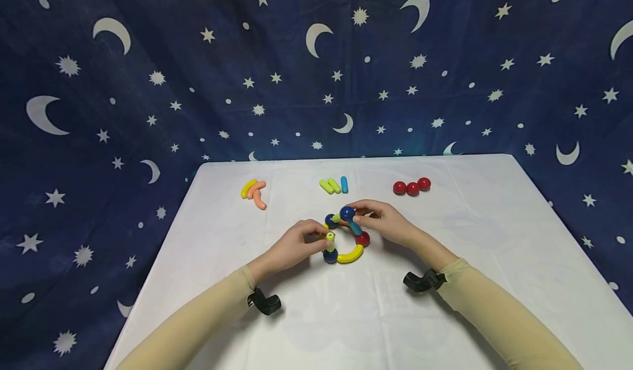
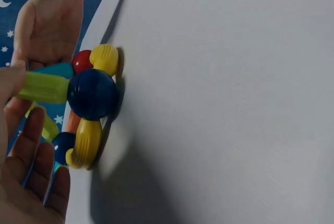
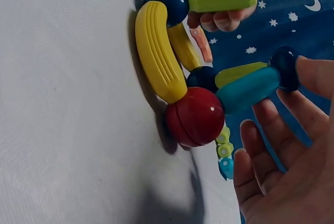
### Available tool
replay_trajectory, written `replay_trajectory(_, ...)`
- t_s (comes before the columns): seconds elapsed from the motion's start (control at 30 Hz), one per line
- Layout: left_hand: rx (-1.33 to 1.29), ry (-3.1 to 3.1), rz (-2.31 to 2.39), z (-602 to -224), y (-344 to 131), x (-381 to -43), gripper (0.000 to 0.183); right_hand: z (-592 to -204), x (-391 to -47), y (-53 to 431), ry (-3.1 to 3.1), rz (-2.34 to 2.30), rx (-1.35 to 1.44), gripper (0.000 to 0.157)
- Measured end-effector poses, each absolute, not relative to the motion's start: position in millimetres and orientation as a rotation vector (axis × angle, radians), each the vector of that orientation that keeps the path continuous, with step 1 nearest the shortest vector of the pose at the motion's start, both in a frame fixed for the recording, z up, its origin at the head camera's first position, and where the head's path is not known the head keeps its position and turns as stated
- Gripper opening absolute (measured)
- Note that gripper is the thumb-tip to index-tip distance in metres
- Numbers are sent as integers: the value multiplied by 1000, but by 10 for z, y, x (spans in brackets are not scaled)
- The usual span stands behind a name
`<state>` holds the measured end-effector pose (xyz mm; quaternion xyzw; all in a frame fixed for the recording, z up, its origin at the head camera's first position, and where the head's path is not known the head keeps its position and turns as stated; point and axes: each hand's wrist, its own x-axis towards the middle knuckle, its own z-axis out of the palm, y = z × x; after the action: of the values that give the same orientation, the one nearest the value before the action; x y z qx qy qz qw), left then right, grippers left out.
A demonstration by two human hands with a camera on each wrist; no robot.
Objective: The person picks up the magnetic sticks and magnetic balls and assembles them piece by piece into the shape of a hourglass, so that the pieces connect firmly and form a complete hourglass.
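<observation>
A ring of magnetic building pieces lies on the table, with a red ball (image 1: 362, 239), a yellow curved bar (image 1: 350, 254), a near blue ball (image 1: 330, 256) and a far blue ball (image 1: 331, 221). My left hand (image 1: 295, 243) pinches a light-green rod (image 2: 46, 87) that stands upright on the near blue ball. From the red ball a teal rod (image 3: 249, 90) slants up to a raised blue ball (image 1: 348, 213), where another green rod (image 3: 241, 74) also meets it. My right hand (image 1: 384, 222) holds that raised ball between thumb and fingers.
Behind the ring, yellow and orange curved bars (image 1: 257, 195) lie at the left. Two green rods and a blue rod (image 1: 344, 185) are in the middle, three red balls (image 1: 412, 188) at the right. A starry dark-blue cloth (image 1: 277, 45) hangs beyond the white table (image 1: 415, 326).
</observation>
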<state>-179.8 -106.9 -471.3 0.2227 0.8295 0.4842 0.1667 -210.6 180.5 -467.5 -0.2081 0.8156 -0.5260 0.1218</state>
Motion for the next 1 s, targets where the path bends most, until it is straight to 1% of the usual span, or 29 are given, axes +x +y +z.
replay_trajectory(0.27, 594, 2387, 1401, -4729, -939, -1852, 24, -4680, -2085, 1760, 2397, -1548, -630, 37)
replay_trajectory(0.73, 591, 2395, 1386, -4733, -910, -1867, 24, -4641, -2046, 1661, 2366, -1458, -660, 35)
replay_trajectory(1.0, 596, 2379, 1398, -4754, -907, -1857, 24, -4630, -2027, 1643, 2366, -1425, -679, 37)
